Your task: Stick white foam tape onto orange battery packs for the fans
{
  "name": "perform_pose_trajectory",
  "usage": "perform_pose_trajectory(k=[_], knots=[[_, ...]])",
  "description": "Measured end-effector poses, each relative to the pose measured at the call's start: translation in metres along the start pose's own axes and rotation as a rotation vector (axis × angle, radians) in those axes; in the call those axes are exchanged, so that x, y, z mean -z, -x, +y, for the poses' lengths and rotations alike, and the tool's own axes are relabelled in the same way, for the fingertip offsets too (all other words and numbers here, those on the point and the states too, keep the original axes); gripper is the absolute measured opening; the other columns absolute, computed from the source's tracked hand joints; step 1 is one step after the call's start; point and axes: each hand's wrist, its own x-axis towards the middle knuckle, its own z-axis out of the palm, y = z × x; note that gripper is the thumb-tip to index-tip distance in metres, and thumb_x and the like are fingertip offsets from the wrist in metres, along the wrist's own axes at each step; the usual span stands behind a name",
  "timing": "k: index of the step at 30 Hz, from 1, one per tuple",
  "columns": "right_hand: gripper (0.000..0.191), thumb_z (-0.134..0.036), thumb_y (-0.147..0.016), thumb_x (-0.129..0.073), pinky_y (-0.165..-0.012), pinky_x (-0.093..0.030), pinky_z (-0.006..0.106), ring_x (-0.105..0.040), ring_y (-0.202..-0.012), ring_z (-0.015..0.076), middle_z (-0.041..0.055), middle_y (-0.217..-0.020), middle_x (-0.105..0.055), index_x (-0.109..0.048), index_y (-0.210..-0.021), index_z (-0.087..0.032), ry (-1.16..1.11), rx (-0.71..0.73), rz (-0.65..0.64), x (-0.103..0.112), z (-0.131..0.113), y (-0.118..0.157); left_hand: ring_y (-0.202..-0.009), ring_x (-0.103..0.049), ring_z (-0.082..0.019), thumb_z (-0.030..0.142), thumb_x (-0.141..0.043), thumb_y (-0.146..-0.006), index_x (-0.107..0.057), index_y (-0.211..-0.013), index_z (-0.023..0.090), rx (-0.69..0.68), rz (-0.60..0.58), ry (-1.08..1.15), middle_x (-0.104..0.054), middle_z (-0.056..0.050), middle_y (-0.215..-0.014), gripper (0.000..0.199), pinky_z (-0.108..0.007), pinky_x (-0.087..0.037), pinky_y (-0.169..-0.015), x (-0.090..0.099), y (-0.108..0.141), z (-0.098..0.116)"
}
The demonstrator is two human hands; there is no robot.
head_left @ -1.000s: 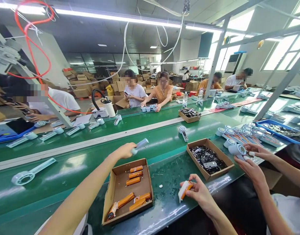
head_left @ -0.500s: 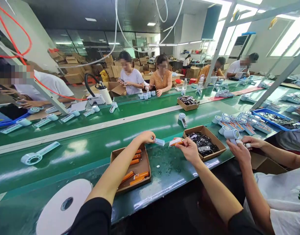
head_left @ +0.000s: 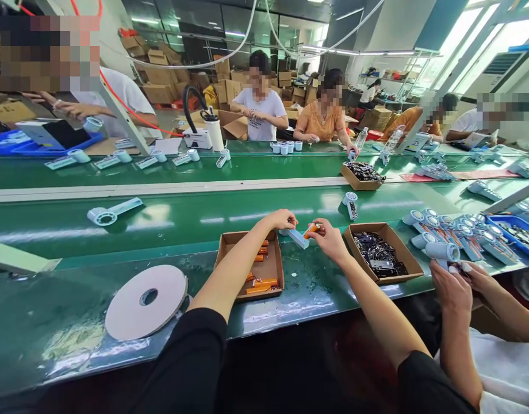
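My left hand (head_left: pixel 284 219) is closed around a light-blue plastic fan housing (head_left: pixel 299 238), its handle end pointing toward me and to the right. Pinched in my right hand (head_left: pixel 328 237) is an orange battery (head_left: pixel 311 231), held at a slant right beside the handle. Whether the two parts touch, I cannot tell. Below my left forearm, a shallow cardboard box (head_left: pixel 280 282) contains several orange batteries (head_left: pixel 264 283) with wires. Just right of my right hand stands another cardboard box (head_left: pixel 348 244) full of black circuit boards (head_left: pixel 376 253).
A large white tape roll (head_left: pixel 126 305) lies at the left. Another housing (head_left: pixel 104 216) rests on the green belt (head_left: pixel 195 201). To my right, a co-worker's hands (head_left: pixel 454 287) work near a pile of housings (head_left: pixel 467 230). Several people sit across the belt.
The orange battery in my right hand has come up close to the housing, and the housing now tips toward me. My view has swung right. Across the belt, a co-worker's arm reaches toward the small box.
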Motion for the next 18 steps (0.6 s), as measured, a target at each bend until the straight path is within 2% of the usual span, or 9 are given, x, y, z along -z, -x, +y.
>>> perform_pose_trajectory(k=[5, 7, 10, 13, 15, 17, 18], knots=[[0.042, -0.03, -0.09, -0.064, -0.096, -0.061, 0.04, -0.079, -0.102, 0.0264, 0.0059, -0.112, -0.082, -0.066, -0.131, -0.025, 0.265, 0.044, -0.044, -0.003, -0.006, -0.003, -0.113, -0.068, -0.024, 0.038, -0.068, -0.1, -0.067, -0.123, 0.015, 0.018, 0.02, -0.009, -0.068, -0.01, -0.127, 0.032, -0.046, -0.06, -0.098, -0.003, 0.005, 0.009], [0.046, -0.03, -0.09, -0.066, -0.092, -0.061, 0.04, -0.079, -0.099, 0.0279, 0.0054, -0.107, -0.083, -0.065, -0.136, -0.025, 0.367, 0.058, -0.072, -0.005, -0.013, -0.003, -0.112, -0.068, -0.024, 0.038, -0.068, -0.1, -0.067, -0.123, 0.015, 0.025, 0.022, -0.031, -0.068, -0.01, -0.127, 0.033, -0.046, -0.06, -0.098, -0.003, 0.005, 0.013], [0.042, -0.029, -0.089, -0.069, -0.081, -0.06, 0.036, -0.08, -0.09, 0.0289, 0.005, -0.1, -0.083, -0.068, -0.13, -0.025, 0.472, 0.089, -0.134, -0.009, -0.027, -0.002, -0.11, -0.068, -0.023, 0.039, -0.068, -0.101, -0.068, -0.121, 0.015, 0.048, 0.034, -0.076, -0.069, -0.009, -0.124, 0.031, -0.045, -0.06, -0.097, -0.003, 0.005, 0.023], [0.034, -0.028, -0.091, -0.063, -0.069, -0.056, 0.032, -0.079, -0.078, 0.0284, 0.0075, -0.093, -0.083, -0.071, -0.124, -0.023, 0.564, 0.134, -0.215, -0.014, -0.032, 0.004, -0.1, -0.07, -0.021, 0.034, -0.073, -0.096, -0.072, -0.1, 0.015, 0.073, 0.051, -0.112, -0.074, -0.007, -0.107, 0.02, -0.041, -0.058, -0.093, 0.002, 0.015, 0.038], [0.036, -0.032, -0.095, -0.055, -0.058, -0.05, 0.031, -0.077, -0.067, 0.0283, 0.0077, -0.082, -0.081, -0.071, -0.125, -0.022, 0.699, 0.148, -0.276, -0.014, -0.018, 0.01, -0.089, -0.072, -0.023, 0.028, -0.078, -0.087, -0.071, -0.075, 0.017, 0.089, 0.056, -0.119, -0.075, -0.006, -0.087, 0.018, -0.036, -0.056, -0.084, 0.005, 0.027, 0.05], [0.038, -0.039, -0.091, -0.054, -0.047, -0.041, 0.032, -0.072, -0.054, 0.0295, 0.0076, -0.07, -0.078, -0.074, -0.12, -0.023, 0.752, 0.177, -0.311, -0.015, 0.015, 0.008, -0.084, -0.073, -0.022, 0.029, -0.079, -0.084, -0.067, -0.063, 0.02, 0.102, 0.07, -0.109, -0.075, -0.004, -0.081, 0.026, -0.032, -0.054, -0.075, 0.008, 0.035, 0.058], [0.041, -0.043, -0.087, -0.055, -0.042, -0.036, 0.033, -0.067, -0.046, 0.0302, 0.0078, -0.066, -0.076, -0.076, -0.117, -0.025, 0.748, 0.212, -0.263, -0.017, 0.036, 0.002, -0.084, -0.073, -0.021, 0.028, -0.078, -0.085, -0.066, -0.061, 0.021, 0.11, 0.078, -0.101, -0.077, -0.003, -0.082, 0.028, -0.03, -0.053, -0.071, 0.009, 0.036, 0.059]])
